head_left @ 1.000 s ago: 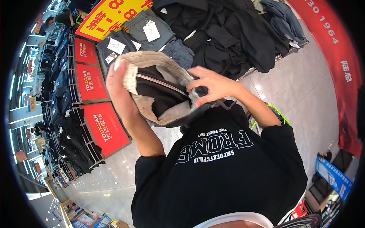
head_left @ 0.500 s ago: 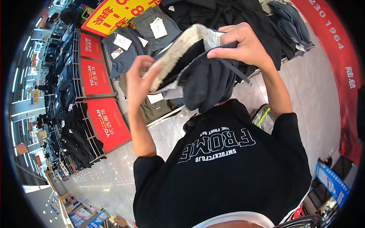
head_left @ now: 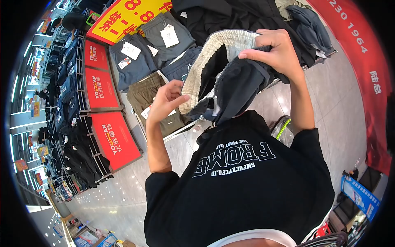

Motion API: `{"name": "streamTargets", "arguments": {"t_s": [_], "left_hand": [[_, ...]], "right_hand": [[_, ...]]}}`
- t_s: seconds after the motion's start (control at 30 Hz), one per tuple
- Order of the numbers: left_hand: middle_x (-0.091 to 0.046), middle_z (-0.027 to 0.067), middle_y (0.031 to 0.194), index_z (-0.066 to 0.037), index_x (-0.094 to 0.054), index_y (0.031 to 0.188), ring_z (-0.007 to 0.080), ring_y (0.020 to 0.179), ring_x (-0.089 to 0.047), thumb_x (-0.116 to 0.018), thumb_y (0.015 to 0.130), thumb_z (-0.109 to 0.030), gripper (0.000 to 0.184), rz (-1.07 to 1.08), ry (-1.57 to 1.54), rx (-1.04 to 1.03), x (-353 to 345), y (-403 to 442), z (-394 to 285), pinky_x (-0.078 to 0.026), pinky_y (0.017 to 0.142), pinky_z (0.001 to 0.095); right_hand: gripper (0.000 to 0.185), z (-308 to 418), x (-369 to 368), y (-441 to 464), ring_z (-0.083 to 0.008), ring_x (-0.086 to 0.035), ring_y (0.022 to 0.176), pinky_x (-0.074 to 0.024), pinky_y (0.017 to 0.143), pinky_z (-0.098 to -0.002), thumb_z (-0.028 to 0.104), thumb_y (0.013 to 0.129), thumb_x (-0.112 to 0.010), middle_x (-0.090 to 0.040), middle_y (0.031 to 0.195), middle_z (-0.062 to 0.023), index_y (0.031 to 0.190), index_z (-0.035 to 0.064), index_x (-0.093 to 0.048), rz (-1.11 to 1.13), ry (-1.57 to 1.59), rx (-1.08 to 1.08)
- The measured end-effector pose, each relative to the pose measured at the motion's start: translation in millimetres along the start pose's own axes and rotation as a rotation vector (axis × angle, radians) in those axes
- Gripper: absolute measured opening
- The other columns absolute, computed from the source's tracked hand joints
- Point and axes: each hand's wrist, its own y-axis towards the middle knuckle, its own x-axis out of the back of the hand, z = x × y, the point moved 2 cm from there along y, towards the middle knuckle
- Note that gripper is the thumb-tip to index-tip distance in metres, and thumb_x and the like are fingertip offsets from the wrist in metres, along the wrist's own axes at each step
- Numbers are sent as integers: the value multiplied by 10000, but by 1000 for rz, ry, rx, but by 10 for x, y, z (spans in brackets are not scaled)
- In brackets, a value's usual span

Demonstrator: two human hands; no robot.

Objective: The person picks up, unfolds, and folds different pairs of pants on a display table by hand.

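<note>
A pair of dark pants point(head_left: 240, 84) hangs between my hands, its elastic waistband point(head_left: 198, 66) stretched into an open loop with the pale lining showing. At the left end of the loop, my left hand point(head_left: 166, 101) pinches the waistband between thumb and fingers. My right hand point(head_left: 275, 53) is closed over the opposite end, thumb on top and fingers curled round the edge. Below the waistband the dark fabric bunches in front of my black T-shirt point(head_left: 255, 197). How far the legs hang is hidden.
Beyond the pants, a display table holds folded grey shorts point(head_left: 170, 35) with white tags, an olive pair point(head_left: 144, 92) and black garments point(head_left: 242, 16). A yellow price sign point(head_left: 127, 20) stands behind. Red panels point(head_left: 113, 136) and clothes racks line the left; a red banner point(head_left: 356, 45) curves along the right.
My left hand has moved down and right along the waistband and now pinches its edge. My right hand has shifted right, and the waistband loop has opened wider.
</note>
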Motion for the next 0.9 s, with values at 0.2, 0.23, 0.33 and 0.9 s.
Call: {"name": "streamTargets", "arguments": {"t_s": [0.2,0.23,0.33,0.9], "left_hand": [[-649,30,899,21,-572,1035,48,816,-583,-564,900,-46,151,-91,-195,-127,-272,177,226,-451,730,200],[-649,24,897,18,-575,1039,49,809,-583,-562,902,-51,154,-90,-252,-146,-296,208,188,-453,736,202],[-645,19,914,11,-580,1044,56,820,-582,-549,916,-71,155,-89,-331,-158,-331,264,0,-456,751,210],[-489,64,1226,3,-413,1302,151,1155,-454,-833,657,-178,791,-115,12,-492,-742,259,-147,-342,990,279]], "right_hand": [[491,125,-174,-24,-178,-295,484,-235,457,-321,242,658,-844,-293,499,-60,524,6,-435,55,71,83],[505,116,-216,-26,-184,-295,486,-241,458,-324,252,659,-843,-286,503,-65,521,9,-423,75,64,123],[537,133,-316,-5,-202,-302,488,-254,458,-334,281,656,-841,-278,507,-77,514,17,-395,104,50,174],[424,15,-997,91,-228,-435,519,-349,489,-340,352,687,-798,-430,548,-60,607,41,-522,-86,132,180]]}}
